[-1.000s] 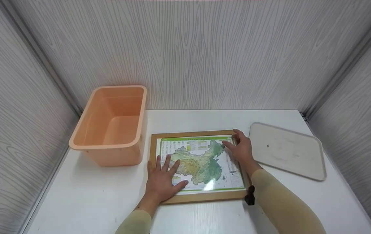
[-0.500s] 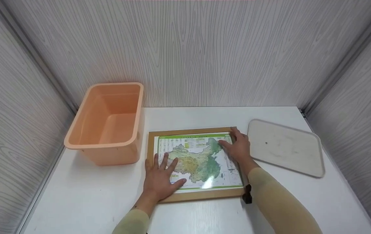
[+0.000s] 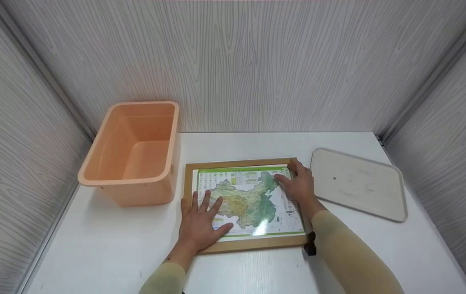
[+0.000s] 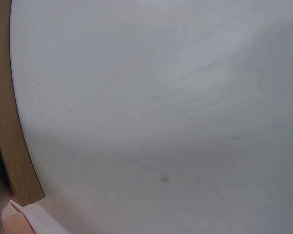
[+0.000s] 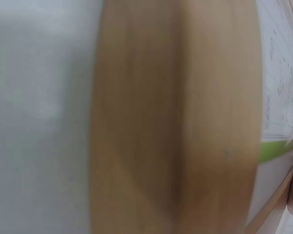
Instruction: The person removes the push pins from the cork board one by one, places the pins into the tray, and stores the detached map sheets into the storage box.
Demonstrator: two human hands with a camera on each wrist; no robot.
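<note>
- A peach bin (image 3: 134, 153) stands at the far left of the white table (image 3: 106, 245), open side up, just beside the frame's left edge but not touching it.
- The left hand (image 3: 200, 222) lies flat on the near left corner of the frame (image 3: 241, 244); its fingers (image 3: 207, 200) are spread and straight, pressing on the glass, curled round nothing. The thumb points right across the lower margin of the map.
- The frame is wooden and lies flat on the table at its middle, long side towards the person. Under the glass is a green and yellow map (image 3: 249, 200) with a green border; a glare spot shows near its lower edge.
- In the left wrist view only a strip of the frame's wood (image 4: 10, 131) shows at the left against the bare table (image 4: 176, 112).
- The right hand (image 3: 298, 185) rests on the far right corner of the frame, fingers loosely extended over the glass and the wooden edge, touching rather than gripping.
- The right wrist view is blurred: a broad band of wood (image 5: 176, 117), table to its left, a bit of the map's green border at right.
- A grey lid (image 3: 357, 188) lies flat at the right, near the frame, slightly turned.
</note>
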